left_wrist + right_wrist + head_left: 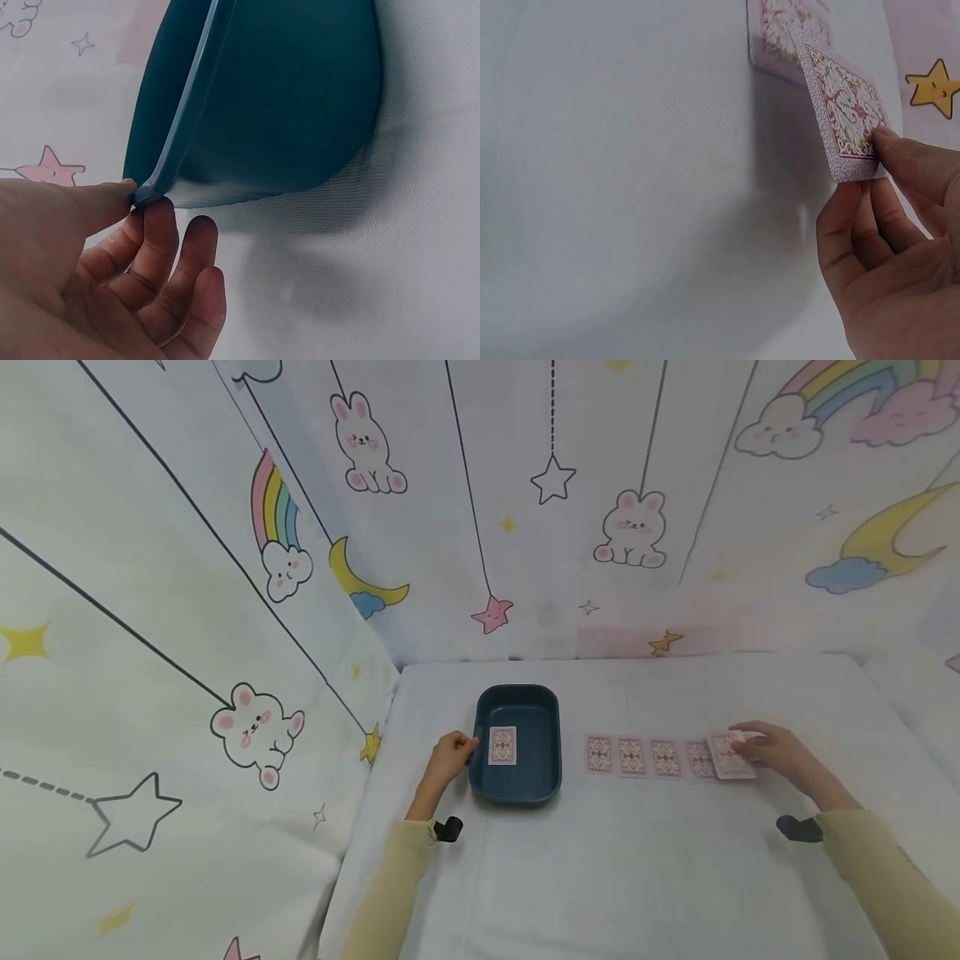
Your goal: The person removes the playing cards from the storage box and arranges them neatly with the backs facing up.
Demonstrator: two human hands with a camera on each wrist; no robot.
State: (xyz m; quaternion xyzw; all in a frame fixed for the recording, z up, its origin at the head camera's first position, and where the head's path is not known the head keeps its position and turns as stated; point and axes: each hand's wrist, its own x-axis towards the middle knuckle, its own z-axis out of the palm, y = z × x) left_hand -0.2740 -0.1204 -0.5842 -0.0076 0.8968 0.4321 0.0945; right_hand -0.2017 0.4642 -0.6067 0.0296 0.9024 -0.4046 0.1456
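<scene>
My left hand pinches the left rim of a dark teal tray, thumb above and a fingertip below the rim in the left wrist view. One playing card lies inside the tray, patterned back up. My right hand pinches a playing card by its edge, thumb on its patterned back and fingers beneath. This card is tilted above the white cloth, overlapping the right end of a row of cards in the head view.
Several face-down cards lie in a row right of the tray. A white cloth covers the table. Behind it hangs a printed backdrop with bunnies, stars and rainbows; another printed sheet slopes down on the left.
</scene>
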